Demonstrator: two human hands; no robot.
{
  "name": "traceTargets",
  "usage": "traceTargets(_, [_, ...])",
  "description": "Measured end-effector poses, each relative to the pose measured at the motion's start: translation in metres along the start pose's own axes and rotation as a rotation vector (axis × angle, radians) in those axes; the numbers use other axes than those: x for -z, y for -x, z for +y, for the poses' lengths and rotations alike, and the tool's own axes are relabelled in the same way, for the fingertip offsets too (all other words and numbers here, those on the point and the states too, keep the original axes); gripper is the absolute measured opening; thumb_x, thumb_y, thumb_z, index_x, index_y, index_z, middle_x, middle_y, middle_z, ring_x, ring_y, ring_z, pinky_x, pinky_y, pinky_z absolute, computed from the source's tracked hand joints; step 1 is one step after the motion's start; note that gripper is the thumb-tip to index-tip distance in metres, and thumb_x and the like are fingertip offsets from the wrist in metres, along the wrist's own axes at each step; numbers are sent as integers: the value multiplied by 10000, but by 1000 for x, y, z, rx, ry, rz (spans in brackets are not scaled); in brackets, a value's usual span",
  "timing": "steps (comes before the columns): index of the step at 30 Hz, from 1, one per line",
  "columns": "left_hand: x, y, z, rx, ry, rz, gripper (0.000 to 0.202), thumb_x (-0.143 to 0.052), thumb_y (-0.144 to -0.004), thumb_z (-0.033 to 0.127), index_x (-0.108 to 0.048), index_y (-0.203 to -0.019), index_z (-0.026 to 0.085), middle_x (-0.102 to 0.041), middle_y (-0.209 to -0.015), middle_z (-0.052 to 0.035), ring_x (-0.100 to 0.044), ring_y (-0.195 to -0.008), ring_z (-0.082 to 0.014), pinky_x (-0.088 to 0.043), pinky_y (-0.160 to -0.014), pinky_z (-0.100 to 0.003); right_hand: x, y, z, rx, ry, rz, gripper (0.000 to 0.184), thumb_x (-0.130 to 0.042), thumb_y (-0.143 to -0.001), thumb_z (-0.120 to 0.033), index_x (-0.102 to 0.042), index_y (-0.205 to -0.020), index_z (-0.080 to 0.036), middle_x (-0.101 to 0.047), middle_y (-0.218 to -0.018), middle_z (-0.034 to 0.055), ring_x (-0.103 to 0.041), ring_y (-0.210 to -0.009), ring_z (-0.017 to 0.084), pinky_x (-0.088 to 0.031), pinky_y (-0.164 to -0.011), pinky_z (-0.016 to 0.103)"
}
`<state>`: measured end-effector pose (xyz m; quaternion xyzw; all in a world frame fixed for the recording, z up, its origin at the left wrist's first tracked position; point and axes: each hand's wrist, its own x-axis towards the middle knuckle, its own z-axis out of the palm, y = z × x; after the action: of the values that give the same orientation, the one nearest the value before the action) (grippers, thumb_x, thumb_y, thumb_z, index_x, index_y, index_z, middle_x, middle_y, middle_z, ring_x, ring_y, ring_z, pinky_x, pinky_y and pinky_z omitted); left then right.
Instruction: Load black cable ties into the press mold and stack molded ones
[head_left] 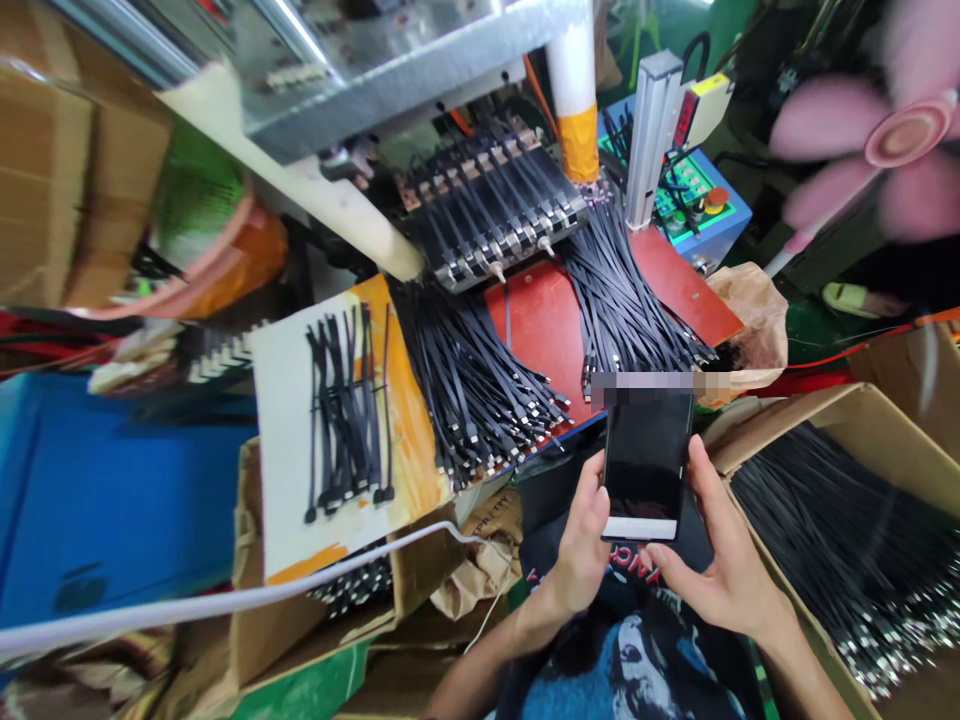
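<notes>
A black smartphone [646, 460] with a mostly dark screen and a white strip at its lower end is held upright in front of my body. My left hand [583, 540] grips its left edge, thumb along the side. On the other edge, my right hand [724, 560] holds it with the fingers, the thumb near the bottom corner. Beyond the phone, a bundle of black USB cables [622, 290] lies on the red board [536, 320]. Another loose bundle of black cables [472, 380] spreads to the left of it.
Cables sit in a slotted fixture [502, 205] under a metal press [405, 70]. A white board [285, 430] carries several cables. Cardboard boxes of cables stand left [247, 540] and right [810, 410]. A pink fan [907, 135] and a blue control box [724, 225] are at the right.
</notes>
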<state>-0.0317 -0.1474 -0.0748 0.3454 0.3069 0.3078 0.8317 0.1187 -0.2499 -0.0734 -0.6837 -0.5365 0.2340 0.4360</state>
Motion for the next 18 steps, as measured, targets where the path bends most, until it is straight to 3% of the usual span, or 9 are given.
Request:
traceTargets(6, [5,1,-4,3,78,-27,496,-518,-1091,497,-563,-1510,236,-646,-1480,-111,-615,-1372,-310,-490,-1177,-451,-1,-4,-1,14,13,-6,1023,-715,-957,-330,-74,-1751,-249,-255,-1777,74,-373,-1587,311,-409,-1266,464])
traceTargets(13, [3,2,-2,33,51,57,581,-574,-1035,588,-573,-1500,239,-672,-1448,-112,-634,-1343,-352,-523,-1158,-490,0,-9,-3,32,15,-16,1005,-709,-975,-365,-79,-1750,-254,-251,-1778,67,-388,-1579,301,-418,-1260,454])
traceTargets(18, [4,2,-2,72,19,72,641,-581,-1006,640,-543,-1512,249,-722,-1350,-115,-716,-1185,-362,-635,-983,-479,-1,-10,-3,-1,-79,-24,972,-704,-986,-364,-108,-1747,-268,-300,-1761,93,-400,-1570,331,-449,-1245,495])
